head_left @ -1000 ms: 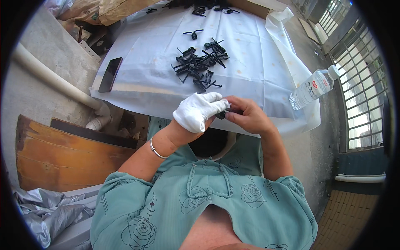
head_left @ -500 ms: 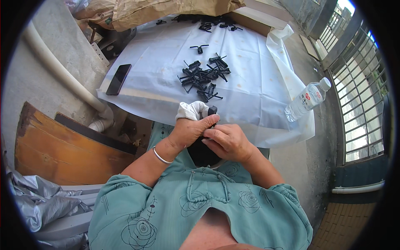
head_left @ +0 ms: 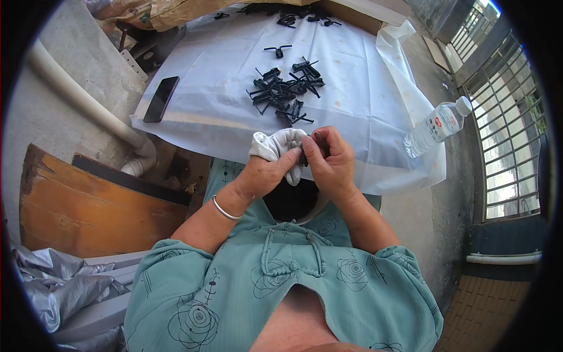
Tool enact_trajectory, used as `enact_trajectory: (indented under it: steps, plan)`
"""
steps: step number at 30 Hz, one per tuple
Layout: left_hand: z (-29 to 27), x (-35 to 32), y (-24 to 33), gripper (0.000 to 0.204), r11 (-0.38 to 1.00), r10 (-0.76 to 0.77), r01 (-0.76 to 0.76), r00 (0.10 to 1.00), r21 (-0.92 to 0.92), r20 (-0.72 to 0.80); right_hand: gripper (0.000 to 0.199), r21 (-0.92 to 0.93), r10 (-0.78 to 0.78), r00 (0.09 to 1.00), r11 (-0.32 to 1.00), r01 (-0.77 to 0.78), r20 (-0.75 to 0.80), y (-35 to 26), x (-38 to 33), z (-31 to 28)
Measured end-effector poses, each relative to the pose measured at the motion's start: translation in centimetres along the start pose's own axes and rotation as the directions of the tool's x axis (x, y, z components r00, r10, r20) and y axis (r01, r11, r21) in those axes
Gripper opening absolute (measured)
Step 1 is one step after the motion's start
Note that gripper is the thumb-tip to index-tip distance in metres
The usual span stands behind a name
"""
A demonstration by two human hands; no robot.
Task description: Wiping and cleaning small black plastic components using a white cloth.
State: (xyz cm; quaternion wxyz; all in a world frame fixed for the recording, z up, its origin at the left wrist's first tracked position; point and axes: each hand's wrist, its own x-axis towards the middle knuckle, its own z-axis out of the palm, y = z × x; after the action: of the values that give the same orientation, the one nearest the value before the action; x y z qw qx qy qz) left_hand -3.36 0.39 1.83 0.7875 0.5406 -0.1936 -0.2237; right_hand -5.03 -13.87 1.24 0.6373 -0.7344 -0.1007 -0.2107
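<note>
My left hand [head_left: 264,174] wears a white cloth glove [head_left: 275,144] over its fingers, while the thumb is bare. It grips a small black plastic part [head_left: 303,158], mostly hidden between the hands. On the part's right side, my right hand [head_left: 335,167], bare, pinches it with thumb and curled fingers. Both hands meet above the table's near edge. Just beyond them lies a loose pile of black plastic parts with thin arms [head_left: 287,91]. A single similar black part [head_left: 278,51] rests farther back. Below my hands, a round container [head_left: 317,212] with a dark inside sits at my lap.
White sheeting [head_left: 358,100] covers the table. A dark phone [head_left: 161,100] lies at its left edge, a clear water bottle [head_left: 437,128] at its right. More black parts [head_left: 287,20], brown paper [head_left: 176,13] and a cardboard box [head_left: 358,14] are at the back. A wooden board [head_left: 88,205] stands left.
My right hand has moved up and away from me, from the part's near end to its far right side. The part's black end, visible above my left thumb before, is now covered.
</note>
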Motion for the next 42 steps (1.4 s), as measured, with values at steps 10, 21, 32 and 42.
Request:
enact_trajectory:
  steps: [10,21,32,42]
  plan:
    - [-0.3,-0.2,0.0,0.027,0.977,0.021,0.014,0.986,0.213,-0.163,0.009,0.028,0.157,0.97,0.986,-0.165,0.184,-0.2,0.4,-1.4]
    - [-0.4,-0.3,-1.4,0.027,0.78,0.282,-0.151,0.951,0.607,-0.127,0.02,-0.214,0.176,0.908,0.972,-0.098,0.381,0.7,0.5,-1.4]
    - [-1.3,-0.4,-2.6,0.031,0.468,0.457,-0.212,0.889,0.858,-0.029,0.025,0.146,0.403,0.846,0.869,-0.474,0.349,2.0,-0.7,0.4]
    - [-1.7,-0.4,0.1,0.029,0.999,-0.016,0.01,0.992,-0.047,-0.128,0.017,-0.257,0.152,0.905,0.965,-0.049,0.398,2.5,-0.5,-3.0]
